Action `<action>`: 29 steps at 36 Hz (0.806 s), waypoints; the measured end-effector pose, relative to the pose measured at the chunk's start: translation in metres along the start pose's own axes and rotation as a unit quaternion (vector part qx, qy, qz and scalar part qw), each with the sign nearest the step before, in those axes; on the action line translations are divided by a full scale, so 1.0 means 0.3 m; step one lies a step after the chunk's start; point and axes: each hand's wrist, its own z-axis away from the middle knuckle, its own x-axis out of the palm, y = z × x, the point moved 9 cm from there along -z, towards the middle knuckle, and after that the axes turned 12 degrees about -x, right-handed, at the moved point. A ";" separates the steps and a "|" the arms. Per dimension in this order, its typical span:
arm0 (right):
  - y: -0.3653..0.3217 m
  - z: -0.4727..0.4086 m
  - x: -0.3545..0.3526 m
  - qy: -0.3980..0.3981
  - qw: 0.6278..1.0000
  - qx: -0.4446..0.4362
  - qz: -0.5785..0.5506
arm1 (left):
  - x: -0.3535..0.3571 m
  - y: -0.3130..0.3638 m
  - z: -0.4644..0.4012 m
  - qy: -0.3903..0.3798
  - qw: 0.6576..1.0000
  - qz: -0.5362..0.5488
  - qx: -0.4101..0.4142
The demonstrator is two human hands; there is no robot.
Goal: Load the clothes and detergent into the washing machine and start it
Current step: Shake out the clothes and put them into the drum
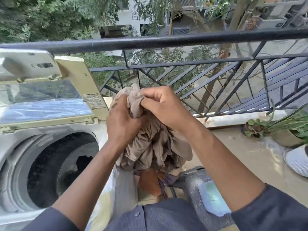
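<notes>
Beside open washing machine (48, 164): left hand (123, 124), right hand (164, 107) clutch beige garment (155, 147), hanging vertically.

The balcony floor (233, 147) is pale, dusty concrete, running from the washing machine out to a low raised kerb (233, 118) under the black metal railing (166, 40). The top-loading washing machine (20, 147) stands on it at the left, close against the railing. At the far right, a round planter (283, 139) with green leaves sits on the floor beside the kerb. Just in front of it lies a white ribbed object (298, 160), possibly an upturned bowl or lid, cut off by the frame edge. A speckled grey stool or stand (195, 185) rises from the floor near the person's body.
</notes>
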 end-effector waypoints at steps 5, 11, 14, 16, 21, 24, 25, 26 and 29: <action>0.078 0.085 -0.112 0.098 0.995 0.022 -0.010 | 0.006 -0.074 -0.039 -0.011 0.994 0.102 -0.035; 0.415 0.340 -0.265 0.172 0.945 0.215 0.174 | -0.047 -0.062 -0.060 -0.002 0.971 0.238 -0.023; 0.627 0.458 -0.227 0.013 0.910 0.352 0.220 | -0.063 -0.039 -0.069 -0.006 0.962 0.274 -0.018; 0.756 0.522 -0.205 -0.034 0.895 0.393 0.208 | -0.065 -0.029 -0.074 -0.011 0.959 0.284 -0.017; 1.017 0.584 -0.216 0.050 0.914 0.376 0.147 | -0.074 -0.014 -0.083 -0.020 0.962 0.272 -0.011; 0.939 0.559 -0.233 0.087 0.904 0.384 0.165 | -0.077 -0.002 -0.083 -0.033 0.964 0.262 0.001; 0.947 0.563 -0.251 0.093 0.899 0.389 0.177 | -0.078 0.001 -0.083 -0.036 0.966 0.257 0.005; 0.949 0.567 -0.271 0.100 0.895 0.392 0.186 | -0.081 0.001 -0.085 -0.037 0.968 0.250 0.011; 0.926 0.561 -0.340 0.151 0.891 0.394 0.165 | -0.082 -0.011 -0.091 -0.046 0.973 0.227 0.023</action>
